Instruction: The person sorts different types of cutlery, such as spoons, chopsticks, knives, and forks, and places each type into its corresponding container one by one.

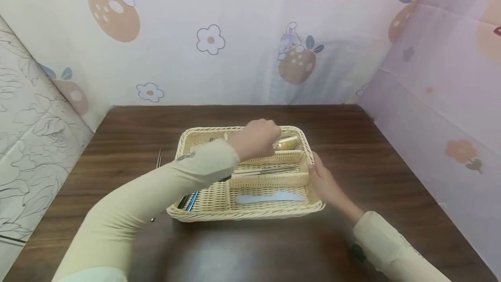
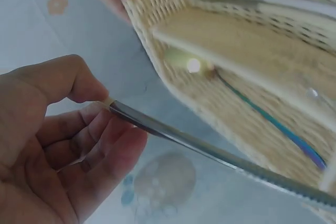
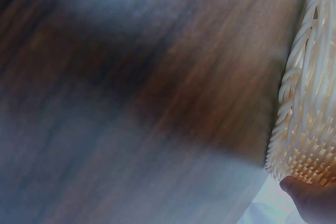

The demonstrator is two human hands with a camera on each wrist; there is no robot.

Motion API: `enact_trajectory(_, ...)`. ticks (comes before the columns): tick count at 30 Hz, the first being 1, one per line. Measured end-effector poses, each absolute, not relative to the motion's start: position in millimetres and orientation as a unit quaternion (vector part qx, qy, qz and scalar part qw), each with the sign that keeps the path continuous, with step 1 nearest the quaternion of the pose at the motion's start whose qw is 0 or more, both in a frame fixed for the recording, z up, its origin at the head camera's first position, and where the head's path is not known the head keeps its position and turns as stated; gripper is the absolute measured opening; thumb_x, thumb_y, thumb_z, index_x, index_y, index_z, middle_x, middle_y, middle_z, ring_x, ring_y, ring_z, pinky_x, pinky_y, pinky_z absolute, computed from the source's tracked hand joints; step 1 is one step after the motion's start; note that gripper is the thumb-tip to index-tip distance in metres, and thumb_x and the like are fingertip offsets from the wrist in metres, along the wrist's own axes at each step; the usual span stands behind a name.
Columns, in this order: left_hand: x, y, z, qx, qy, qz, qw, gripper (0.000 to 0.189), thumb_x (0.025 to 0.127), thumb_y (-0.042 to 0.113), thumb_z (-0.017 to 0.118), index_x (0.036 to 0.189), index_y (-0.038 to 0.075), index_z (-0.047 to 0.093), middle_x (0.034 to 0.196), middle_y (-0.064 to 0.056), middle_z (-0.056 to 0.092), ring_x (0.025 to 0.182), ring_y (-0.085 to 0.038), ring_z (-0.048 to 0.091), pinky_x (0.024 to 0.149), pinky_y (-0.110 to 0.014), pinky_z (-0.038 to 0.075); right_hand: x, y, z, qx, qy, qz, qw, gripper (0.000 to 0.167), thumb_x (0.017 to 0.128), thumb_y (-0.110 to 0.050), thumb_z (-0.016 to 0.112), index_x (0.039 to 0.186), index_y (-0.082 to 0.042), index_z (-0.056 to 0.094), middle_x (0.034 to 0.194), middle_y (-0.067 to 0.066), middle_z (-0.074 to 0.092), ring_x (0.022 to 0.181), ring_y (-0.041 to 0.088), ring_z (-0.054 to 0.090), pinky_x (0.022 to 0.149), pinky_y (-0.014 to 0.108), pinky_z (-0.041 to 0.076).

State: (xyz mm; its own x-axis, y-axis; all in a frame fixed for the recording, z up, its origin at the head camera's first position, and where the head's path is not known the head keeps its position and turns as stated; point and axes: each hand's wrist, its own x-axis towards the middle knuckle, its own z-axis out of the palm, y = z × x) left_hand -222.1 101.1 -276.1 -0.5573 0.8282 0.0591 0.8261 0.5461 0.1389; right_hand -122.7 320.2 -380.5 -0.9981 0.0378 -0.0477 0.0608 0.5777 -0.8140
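Note:
A cream woven basket (image 1: 235, 217) with several compartments stands on the table. My left hand (image 1: 258, 138) is above its back compartments. In the left wrist view, thumb and fingers pinch one end of a slim silver metal chopstick (image 2: 210, 152), ridged toward its far end. Behind it lies a spoon with a golden bowl (image 2: 181, 60) and a blue-purple handle. My right hand (image 1: 322, 182) holds the basket's right end, its thumb (image 3: 300, 188) at the wicker. Thin metal sticks (image 1: 270, 170) lie in the middle compartment, a pale flat utensil (image 1: 270, 197) in the front one.
A blue stick (image 1: 192, 201) and a dark one lie in the basket's front left compartment. Left of the basket, thin metal sticks (image 1: 159, 159) rest on the dark wooden table (image 1: 129, 129), partly hidden by my left sleeve. Patterned cloth (image 1: 242, 68) hangs behind and beside the table.

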Motion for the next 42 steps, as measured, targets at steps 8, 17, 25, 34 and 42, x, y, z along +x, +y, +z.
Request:
enact_trajectory(8,-220.2,139.0,-304.8,0.512,0.858,0.012,0.051,0.021,0.078,0.012,0.074,0.096,0.01,0.064,0.087,0.002,0.059,0.076,-0.012,0.053,0.068,-0.022,0.048,-123.0,315.1,-381.0,0.027,0.887,-0.46,0.016,0.05,0.105,-0.017,0.024,0.152,-0.014,0.01,0.137,0.035,0.038,0.101,0.042,0.06,0.084,0.051,0.05)
enact_trajectory(17,-228.2,159.5,-331.7,0.507,0.854,-0.019,0.114,0.024,0.078,0.004,0.07,0.1,0.011,0.063,0.086,0.002,0.058,0.077,-0.013,0.051,0.063,-0.023,0.047,-122.7,318.1,-384.6,0.02,0.9,-0.435,-0.003,0.05,0.104,-0.014,0.026,0.152,-0.01,0.012,0.142,0.033,0.034,0.125,0.046,0.041,0.103,0.058,0.028)
enact_trajectory(25,-227.4,169.1,-335.8,0.506,0.848,-0.05,0.147,0.023,0.089,0.007,0.061,0.112,0.012,0.063,0.103,-0.003,0.064,0.086,-0.014,0.058,0.076,-0.025,0.049,-122.3,320.7,-381.5,0.016,0.902,-0.431,-0.01,0.049,0.104,-0.014,0.026,0.151,-0.008,0.012,0.142,0.033,0.033,0.127,0.047,0.037,0.105,0.058,0.024)
enact_trajectory(34,-222.0,180.7,-352.6,0.487,0.863,-0.092,0.094,0.025,0.095,0.013,0.054,0.119,0.015,0.061,0.112,-0.001,0.066,0.097,-0.013,0.062,0.082,-0.026,0.051,-123.3,318.7,-380.9,0.014,0.912,-0.41,-0.017,0.048,0.104,-0.011,0.027,0.15,-0.005,0.015,0.142,0.033,0.034,0.13,0.047,0.033,0.107,0.058,0.022)
enact_trajectory(42,-224.2,172.8,-351.1,0.501,0.86,-0.052,0.075,0.024,0.095,0.013,0.056,0.118,0.015,0.063,0.11,-0.002,0.067,0.099,-0.016,0.063,0.082,-0.028,0.052,-124.5,321.0,-382.8,0.021,0.911,-0.412,-0.013,0.049,0.104,-0.012,0.026,0.151,-0.006,0.013,0.143,0.032,0.032,0.131,0.046,0.031,0.107,0.057,0.021)
